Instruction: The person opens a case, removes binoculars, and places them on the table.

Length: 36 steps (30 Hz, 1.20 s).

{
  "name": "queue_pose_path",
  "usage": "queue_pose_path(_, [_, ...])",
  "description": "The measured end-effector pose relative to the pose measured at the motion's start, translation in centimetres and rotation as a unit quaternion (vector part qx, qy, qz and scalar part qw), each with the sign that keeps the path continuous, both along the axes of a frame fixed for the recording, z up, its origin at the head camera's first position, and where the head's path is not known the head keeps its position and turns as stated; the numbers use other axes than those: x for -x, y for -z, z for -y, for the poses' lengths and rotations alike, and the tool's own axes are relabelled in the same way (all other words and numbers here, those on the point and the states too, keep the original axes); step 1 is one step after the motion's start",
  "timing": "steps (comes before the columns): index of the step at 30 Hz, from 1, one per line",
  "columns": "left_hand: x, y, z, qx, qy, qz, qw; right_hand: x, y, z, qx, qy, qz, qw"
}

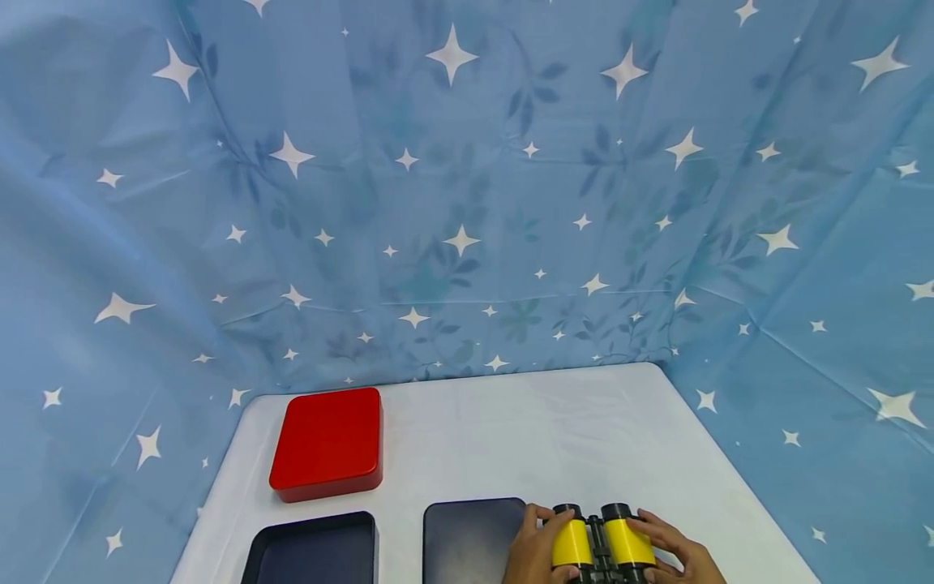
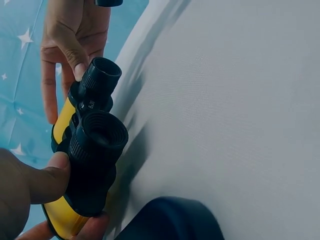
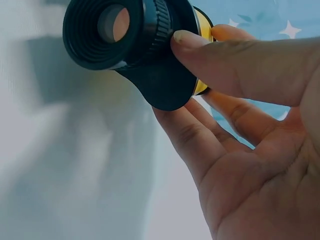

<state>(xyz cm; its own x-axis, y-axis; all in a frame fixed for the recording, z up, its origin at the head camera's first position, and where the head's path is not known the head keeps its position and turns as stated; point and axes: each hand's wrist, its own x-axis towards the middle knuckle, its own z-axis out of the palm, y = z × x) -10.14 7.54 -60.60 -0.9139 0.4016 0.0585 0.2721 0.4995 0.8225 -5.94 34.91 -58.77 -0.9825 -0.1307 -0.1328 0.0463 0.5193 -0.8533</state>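
Observation:
A pair of yellow and black binoculars [image 1: 600,545] is held between both hands at the bottom right of the head view. My left hand [image 1: 535,547] grips the left barrel, its thumb [image 2: 56,172] pressed on the black body near an eyepiece in the left wrist view. My right hand [image 1: 674,551] grips the right barrel. In the right wrist view its thumb [image 3: 215,57] lies beside the ribbed black eyepiece [image 3: 107,32], with fingers under the body. Shadows of the binoculars and hands fall on the white surface.
A red square box [image 1: 328,442] sits at the table's back left. In front of it is a dark open tray [image 1: 314,551]. A dark flat rectangular lid or tray [image 1: 467,542] lies left of my left hand. Blue star-patterned curtains [image 1: 467,186] surround the white table [image 1: 511,430].

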Motion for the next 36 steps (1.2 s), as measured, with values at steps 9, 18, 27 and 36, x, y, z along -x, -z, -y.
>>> queue_pose_path(9, [0.2,0.1,-1.5,0.004,-0.008,-0.013,0.9999,-0.2,0.5,-0.3,-0.027,0.03,-0.023,0.9989])
queue_pose_path(18, [0.3,-0.1,-2.1,0.029,-0.006,-0.052,0.9982,-0.3,0.9,-0.6,-0.02,0.054,-0.009,0.9983])
queue_pose_path(27, [0.6,-0.5,-2.2,0.059,0.003,-0.047,0.9971,-0.1,0.7,-0.5,0.008,0.083,0.026,0.9962])
queue_pose_path(36, [0.9,-2.5,-0.7,0.122,0.013,-0.09,0.9884,0.7,-2.3,2.1,-0.06,0.117,0.0,0.9914])
